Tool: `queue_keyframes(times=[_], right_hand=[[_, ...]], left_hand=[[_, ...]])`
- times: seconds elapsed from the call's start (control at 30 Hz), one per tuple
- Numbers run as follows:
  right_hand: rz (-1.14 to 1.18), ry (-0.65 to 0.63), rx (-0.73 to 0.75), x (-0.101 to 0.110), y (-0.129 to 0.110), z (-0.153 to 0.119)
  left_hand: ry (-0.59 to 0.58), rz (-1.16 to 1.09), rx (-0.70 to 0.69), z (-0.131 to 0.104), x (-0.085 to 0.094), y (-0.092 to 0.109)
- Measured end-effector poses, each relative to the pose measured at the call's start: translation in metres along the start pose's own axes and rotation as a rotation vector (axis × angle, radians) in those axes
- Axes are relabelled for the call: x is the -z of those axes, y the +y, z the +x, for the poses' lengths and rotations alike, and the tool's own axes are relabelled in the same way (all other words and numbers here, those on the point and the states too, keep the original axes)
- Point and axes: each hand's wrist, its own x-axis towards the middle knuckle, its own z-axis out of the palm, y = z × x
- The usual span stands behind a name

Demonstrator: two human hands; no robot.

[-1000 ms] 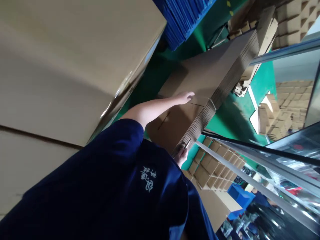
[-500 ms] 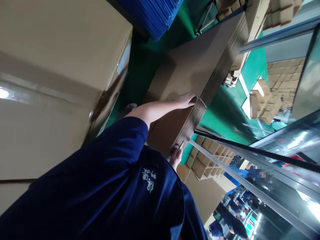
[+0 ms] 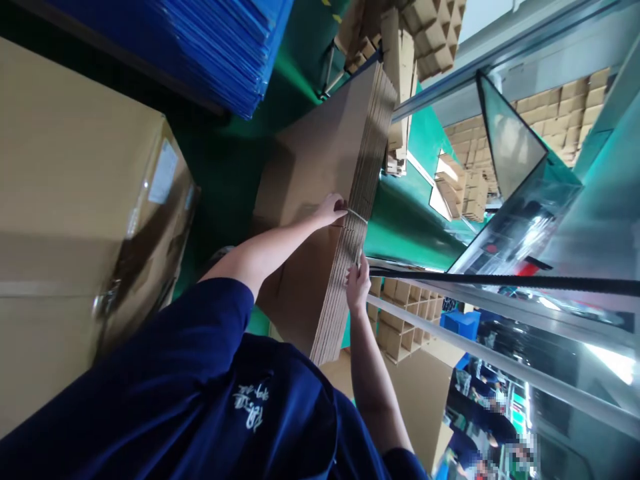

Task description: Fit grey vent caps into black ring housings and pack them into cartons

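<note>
Head view looks down on a stack [image 3: 310,180] of flat cardboard in front of the person, between a big box [image 3: 75,193] on the left and a pale pole [image 3: 450,330] on the right. What the stack rests on is hidden. A thin strap [image 3: 358,217] crosses its layered edge, near the middle of its length.

The step in hand looks to be work at that strap. The left hand [image 3: 330,209] lies on the top sheet with its fingers curled in at the edge, right where the strap comes over; whether they pinch it (it is very thin there) I cannot tell. The right hand [image 3: 358,283] is against the layered side, just nearer the body than the strap, fingers bent inward; I cannot tell if it holds anything.

As I judge it, the next move calls for the left fingers to have the strap surely and lift it a little off the cardboard, while the right hand keeps clear of the left fingers. The bare edges could dent under a hard pull, so a light, even pull suits them best.
</note>
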Motion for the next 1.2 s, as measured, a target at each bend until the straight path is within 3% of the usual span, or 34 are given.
queue_keyframes(times=[0.17,0.3,0.5,0.7,1.03,1.2], right_hand=[[-0.187,-0.097,-0.003,-0.001,-0.021,0.084],[-0.286,-0.129,-0.083,0.001,-0.026,0.113],[-0.354,-0.212,-0.133,-0.004,-0.028,0.115],[-0.405,-0.234,-0.175,-0.011,-0.032,0.115],[-0.539,-0.256,-0.21,-0.015,-0.041,0.108],[-0.509,-0.239,-0.208,-0.019,-0.036,0.108]], left_hand=[[-0.019,0.107,-0.094,-0.001,0.003,0.015],[-0.099,0.257,-0.175,0.012,0.008,0.035],[-0.172,0.472,-0.193,0.033,0.006,0.063],[-0.237,0.581,-0.173,0.031,0.003,0.075],[-0.336,0.634,-0.174,0.042,0.002,0.071],[-0.319,0.626,-0.224,0.04,0.001,0.065]])
